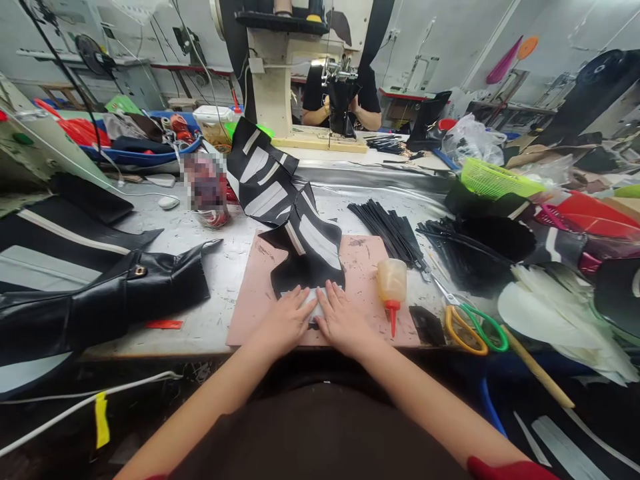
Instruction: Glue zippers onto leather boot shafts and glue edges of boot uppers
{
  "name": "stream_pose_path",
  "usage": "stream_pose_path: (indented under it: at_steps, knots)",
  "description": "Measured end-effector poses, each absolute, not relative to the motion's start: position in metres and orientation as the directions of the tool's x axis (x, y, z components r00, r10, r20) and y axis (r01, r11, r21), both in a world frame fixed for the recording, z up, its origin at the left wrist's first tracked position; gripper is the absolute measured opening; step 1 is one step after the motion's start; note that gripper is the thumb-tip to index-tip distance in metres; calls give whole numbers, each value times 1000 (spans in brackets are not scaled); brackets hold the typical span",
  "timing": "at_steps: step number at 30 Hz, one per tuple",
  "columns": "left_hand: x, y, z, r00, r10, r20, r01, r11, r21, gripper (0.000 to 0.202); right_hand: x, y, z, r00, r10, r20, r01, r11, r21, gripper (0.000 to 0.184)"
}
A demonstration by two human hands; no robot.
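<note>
hands (287, 319) (340, 320) flat on black leather piece (307, 267), side by side.

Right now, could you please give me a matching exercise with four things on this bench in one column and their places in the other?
Things:
1. black leather piece
2. glue bottle
3. scissors
4. black boot

Places:
A. left of the pink mat
B. under the left hand and right hand
C. right of the mat, near the front edge of the bench
D. on the right part of the mat, red nozzle pointing toward the person

Pairs: 1-B, 2-D, 3-C, 4-A
</note>
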State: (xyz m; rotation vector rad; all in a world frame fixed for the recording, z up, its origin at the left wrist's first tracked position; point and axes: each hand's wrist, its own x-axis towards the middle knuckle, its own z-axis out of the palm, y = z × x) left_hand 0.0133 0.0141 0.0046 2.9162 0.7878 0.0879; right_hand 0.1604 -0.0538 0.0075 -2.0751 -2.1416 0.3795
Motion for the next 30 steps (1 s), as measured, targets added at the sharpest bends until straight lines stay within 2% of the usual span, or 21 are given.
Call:
stream_pose_path:
  at_steps: [2, 4, 7, 9, 11, 13, 15, 16, 18, 19, 21, 24, 26, 28, 30]
  knots:
    - [8, 11, 8, 869, 494, 10, 486, -858, 165, 41, 171, -51, 20, -86, 987, -139, 928, 28, -371, 62]
    - [-6, 12, 11, 889, 458, -7, 450, -868, 210, 40, 190, -51, 33, -39, 994, -105, 892, -12, -452, 62]
    - [-42, 20, 18, 893, 447, -42, 441, -856, 271, 34, 229, -59, 48, 279, 954, 110, 874, -205, -441, 57]
    - [-66, 27, 26, 854, 519, -38, 513, -828, 226, 29, 256, -64, 52, 487, 860, 154, 834, -404, -377, 66]
    - [-79, 31, 39, 744, 666, 53, 664, -746, 62, 27, 276, -65, 52, 598, 801, 26, 767, -562, -309, 81]
    - [-70, 30, 56, 594, 774, 220, 802, -592, -83, 30, 286, -63, 49, 620, 767, -163, 716, -639, -280, 89]
    - [-38, 23, 74, 520, 791, 323, 850, -518, -100, 34, 288, -57, 47, 610, 742, -278, 677, -670, -304, 90]
    - [-16, 19, 81, 558, 771, 306, 821, -566, -70, 34, 288, -54, 45, 614, 729, -302, 653, -684, -324, 90]
    - [37, 12, 87, 697, 702, 145, 710, -704, -4, 35, 288, -50, 42, 625, 715, -314, 613, -698, -370, 92]
    - [62, 10, 86, 737, 674, 45, 674, -738, 26, 36, 289, -49, 40, 628, 715, -308, 598, -697, -396, 93]
    - [105, 12, 76, 728, 686, -7, 686, -728, 28, 39, 296, -51, 34, 635, 718, -286, 555, -681, -478, 94]
    - [133, 23, 51, 668, 738, -98, 742, -670, 16, 58, 315, -64, 20, 658, 691, -300, 329, -622, -710, 83]
    - [130, 31, 38, 665, 733, -142, 743, -669, 25, 63, 326, -77, 13, 680, 670, -298, 134, -513, -848, 77]
    - [119, 35, 31, 698, 699, -159, 712, -701, 44, 58, 331, -87, 12, 698, 661, -276, 67, -443, -894, 76]
    - [110, 35, 31, 738, 656, -159, 670, -740, 60, 50, 326, -88, 19, 689, 669, -281, 145, -506, -850, 75]
